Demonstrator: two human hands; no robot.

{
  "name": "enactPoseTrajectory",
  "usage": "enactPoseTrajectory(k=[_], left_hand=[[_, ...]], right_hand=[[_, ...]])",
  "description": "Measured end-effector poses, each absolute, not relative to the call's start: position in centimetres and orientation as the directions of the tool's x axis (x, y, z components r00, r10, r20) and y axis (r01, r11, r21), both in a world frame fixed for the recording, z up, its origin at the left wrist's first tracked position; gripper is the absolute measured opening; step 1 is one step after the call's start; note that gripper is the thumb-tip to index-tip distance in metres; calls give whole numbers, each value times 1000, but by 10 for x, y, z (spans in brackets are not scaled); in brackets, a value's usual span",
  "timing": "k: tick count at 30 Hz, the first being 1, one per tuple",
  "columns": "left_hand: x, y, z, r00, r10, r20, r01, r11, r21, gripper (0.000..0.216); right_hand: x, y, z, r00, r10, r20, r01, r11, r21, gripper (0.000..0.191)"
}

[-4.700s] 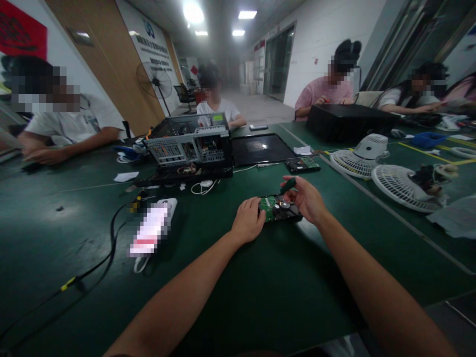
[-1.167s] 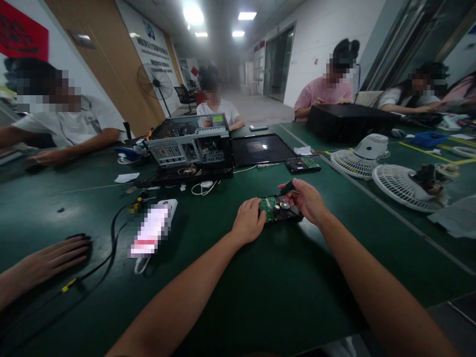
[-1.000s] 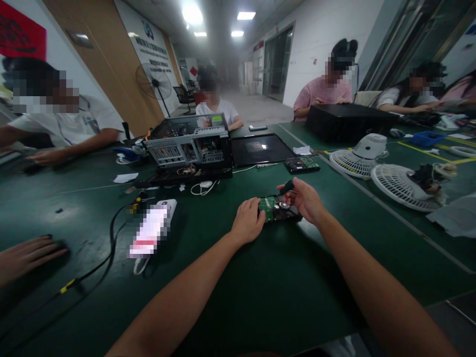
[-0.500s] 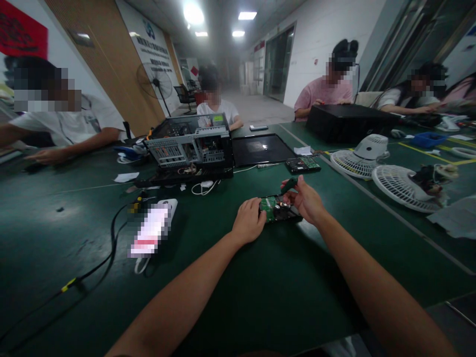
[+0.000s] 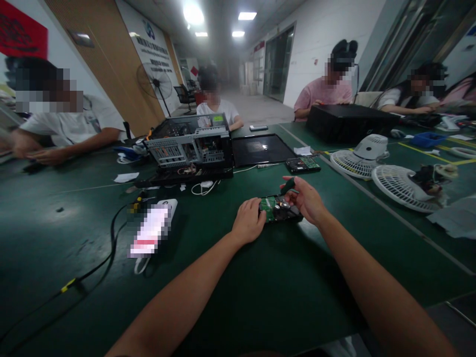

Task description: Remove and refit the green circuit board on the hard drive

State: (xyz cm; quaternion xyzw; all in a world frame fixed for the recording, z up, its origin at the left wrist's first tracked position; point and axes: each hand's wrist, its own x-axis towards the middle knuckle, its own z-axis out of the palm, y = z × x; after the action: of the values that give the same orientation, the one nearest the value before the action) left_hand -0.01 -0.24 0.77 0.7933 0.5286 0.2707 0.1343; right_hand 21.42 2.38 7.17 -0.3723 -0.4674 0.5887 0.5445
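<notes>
A hard drive [image 5: 270, 208] lies on the green table with its green circuit board facing up. My left hand [image 5: 248, 220] is closed around its left end, fingers on the far edge and thumb on the near side. In my right hand [image 5: 308, 201] is a screwdriver [image 5: 287, 186] with a dark green handle, held at a slant above the drive's right part. Its tip is hidden by the fingers. A second hard drive [image 5: 303, 164] rests farther back, apart from both hands.
An opened computer case [image 5: 189, 148] stands at the back left, beside a black panel [image 5: 260, 149]. A phone [image 5: 152, 228] and a black cable [image 5: 112, 238] lie to the left. White fan parts [image 5: 353, 163] sit at the right. Several people work around the table.
My right hand and the screwdriver have shifted slightly, the handle tilting a little. My left hand and the hard drive stay in place. The co-worker at left has drawn their hands together.
</notes>
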Motion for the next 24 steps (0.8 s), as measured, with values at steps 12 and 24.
enactPoseTrajectory(k=[12, 24], left_hand=[[0, -5, 9, 296, 910, 291, 762, -408, 503, 55], [-4, -9, 15, 391, 891, 232, 768, -454, 452, 81]], right_hand=[[219, 25, 72, -136, 986, 101, -283, 59, -957, 31], [214, 23, 72, -143, 987, 74, -355, 19, -935, 40]])
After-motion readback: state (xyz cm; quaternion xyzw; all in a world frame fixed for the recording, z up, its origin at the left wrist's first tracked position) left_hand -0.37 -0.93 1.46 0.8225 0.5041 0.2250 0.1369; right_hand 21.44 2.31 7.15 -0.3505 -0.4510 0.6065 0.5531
